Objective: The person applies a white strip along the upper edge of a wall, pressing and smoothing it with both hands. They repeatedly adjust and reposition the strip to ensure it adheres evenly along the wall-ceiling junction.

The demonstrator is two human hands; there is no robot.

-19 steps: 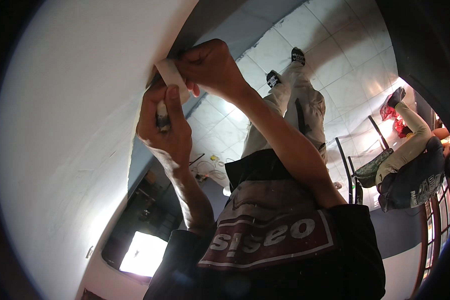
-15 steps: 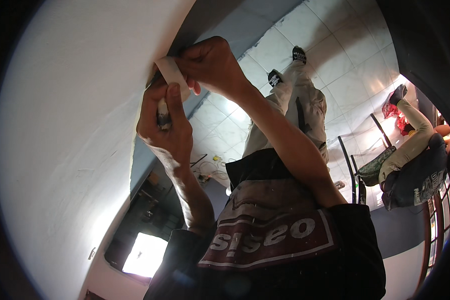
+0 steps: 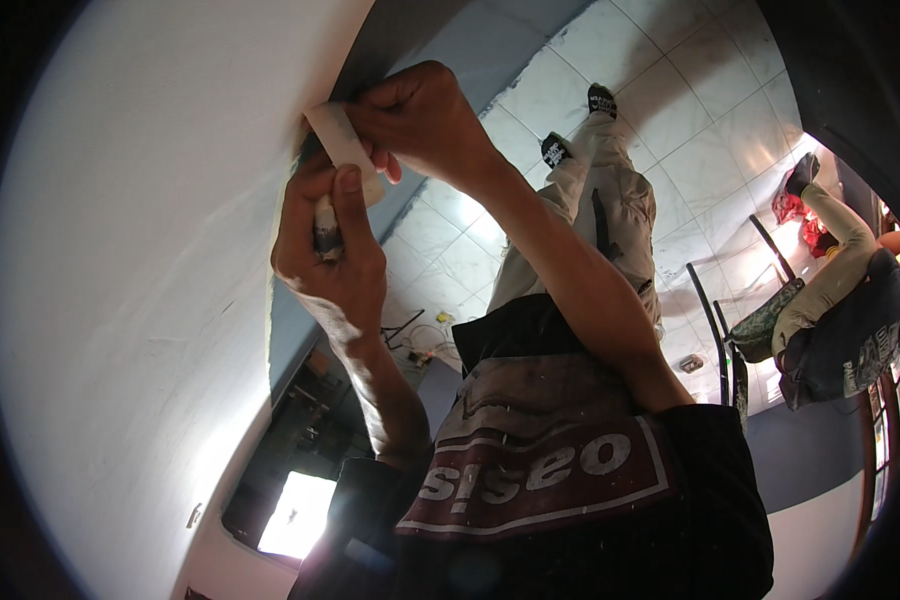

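Close to the white wall (image 3: 140,230), my left hand (image 3: 322,225) is closed around a roll of pale cream masking tape (image 3: 341,136), its thumb pressed on the roll's side. A strip of the tape stands off the roll toward the wall. My right hand (image 3: 415,115) is beside it, fingers bent and pinching at the strip's edge. Its fingertips are partly hidden behind the tape. Both hands are near the line where the white paint meets the grey lower band (image 3: 450,70).
A person (image 3: 840,320) sits on a dark-framed chair (image 3: 715,320) at the right. Cables (image 3: 420,338) lie on the white tiled floor (image 3: 670,120). A bright opening (image 3: 298,515) shows at the lower left.
The whole view has shifted slightly. My hands keep nearly the same grip on the tape, with the right hand a little higher in the picture.
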